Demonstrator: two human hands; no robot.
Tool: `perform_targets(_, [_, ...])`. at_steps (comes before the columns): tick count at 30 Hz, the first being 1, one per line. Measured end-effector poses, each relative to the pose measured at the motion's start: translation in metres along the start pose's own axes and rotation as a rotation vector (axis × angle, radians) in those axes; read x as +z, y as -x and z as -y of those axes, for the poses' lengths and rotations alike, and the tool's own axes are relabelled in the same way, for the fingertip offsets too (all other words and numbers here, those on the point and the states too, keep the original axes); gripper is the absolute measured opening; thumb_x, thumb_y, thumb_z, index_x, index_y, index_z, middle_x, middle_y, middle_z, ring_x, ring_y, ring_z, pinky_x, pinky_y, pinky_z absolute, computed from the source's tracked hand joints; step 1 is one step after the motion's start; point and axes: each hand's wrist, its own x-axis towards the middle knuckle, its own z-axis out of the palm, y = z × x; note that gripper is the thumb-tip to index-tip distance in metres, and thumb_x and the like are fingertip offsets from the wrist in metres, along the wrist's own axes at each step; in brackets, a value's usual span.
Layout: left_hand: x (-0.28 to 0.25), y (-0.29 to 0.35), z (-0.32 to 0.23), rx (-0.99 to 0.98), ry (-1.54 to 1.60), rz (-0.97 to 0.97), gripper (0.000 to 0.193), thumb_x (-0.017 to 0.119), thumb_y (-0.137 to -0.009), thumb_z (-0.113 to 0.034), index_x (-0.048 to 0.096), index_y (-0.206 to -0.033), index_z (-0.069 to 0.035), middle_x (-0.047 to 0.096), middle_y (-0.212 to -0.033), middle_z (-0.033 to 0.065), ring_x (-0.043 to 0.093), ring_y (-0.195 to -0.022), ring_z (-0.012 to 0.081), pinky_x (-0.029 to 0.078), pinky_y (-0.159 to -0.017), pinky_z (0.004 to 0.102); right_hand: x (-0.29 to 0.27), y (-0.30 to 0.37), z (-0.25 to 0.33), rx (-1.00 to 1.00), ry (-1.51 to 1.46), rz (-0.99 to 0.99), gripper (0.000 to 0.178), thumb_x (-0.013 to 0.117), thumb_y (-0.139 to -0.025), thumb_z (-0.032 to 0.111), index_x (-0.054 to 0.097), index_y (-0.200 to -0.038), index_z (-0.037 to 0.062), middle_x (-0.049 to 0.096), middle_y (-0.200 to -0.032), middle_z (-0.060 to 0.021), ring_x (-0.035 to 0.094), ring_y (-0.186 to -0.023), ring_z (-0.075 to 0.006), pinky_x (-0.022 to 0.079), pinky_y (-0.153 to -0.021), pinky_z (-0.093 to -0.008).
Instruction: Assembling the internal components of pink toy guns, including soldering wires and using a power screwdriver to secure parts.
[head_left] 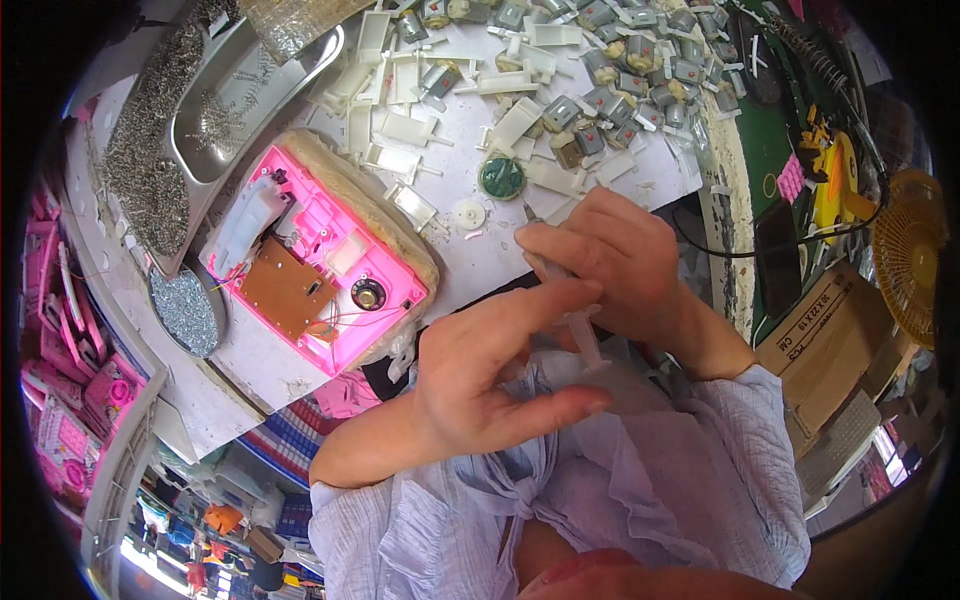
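Note:
A clear plastic syringe (585,340) is between my two hands, its needle tip pointing away from me. My right hand (620,260) is wrapped round its barrel. The index finger of my left hand (480,365) lies at the flange and the thumb is near the plunger's end. Beyond the tip sits a small round dish of dark green stuff (501,177), with a white plastic gear (469,213) beside it. To the left, a pink plastic housing (325,270) lies open on a wrapped pad, showing a brown circuit board (283,285), wires and a small round speaker-like part (368,293).
Many small motors (630,80) and white plastic brackets (405,128) cover the far table. A metal tray (215,125) and heaps of screws (150,150) are at left, near an oval dish (187,312) of small metal parts. A yellow fan (908,255) and cardboard (830,340) stand right.

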Motion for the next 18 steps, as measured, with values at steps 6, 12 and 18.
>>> perform_targets(6, [0.0038, 0.0010, 0.0024, -0.021, -0.025, -0.039, 0.056, 0.084, -0.083, -0.018, 0.062, -0.129, 0.006, 0.074, -0.091, 0.0045, 0.036, -0.050, 0.0015, 0.029, -0.046, 0.0187, -0.0005, 0.0029, 0.0015, 0.010, 0.021, 0.026, 0.044, 0.077, -0.067, 0.014, 0.070, -0.110, 0.0083, 0.058, -0.074, -0.0014, 0.056, -0.065, -0.0209, 0.046, -0.054, -0.0322])
perform_targets(12, [0.0052, -0.0002, 0.0014, -0.019, 0.049, -0.047, 0.050, 0.081, -0.084, -0.011, 0.063, -0.127, 0.009, 0.073, -0.087, 0.0048, 0.037, -0.050, 0.0003, 0.029, -0.046, 0.0182, 0.0017, 0.0027, 0.0004, 0.003, 0.027, 0.013, 0.046, 0.076, -0.066, 0.016, 0.069, -0.111, 0.0084, 0.060, -0.075, -0.0009, 0.056, -0.067, -0.0209, 0.047, -0.055, -0.0323])
perform_targets(18, [0.0039, -0.0014, 0.0008, -0.003, 0.034, -0.044, 0.047, 0.079, -0.085, -0.009, 0.063, -0.125, 0.009, 0.071, -0.085, 0.0035, 0.037, -0.050, -0.0001, 0.028, -0.046, 0.0185, 0.0032, 0.0031, 0.0004, 0.002, 0.030, 0.011, 0.045, 0.076, -0.066, 0.017, 0.069, -0.110, 0.0082, 0.060, -0.075, -0.0010, 0.055, -0.067, -0.0211, 0.046, -0.055, -0.0323])
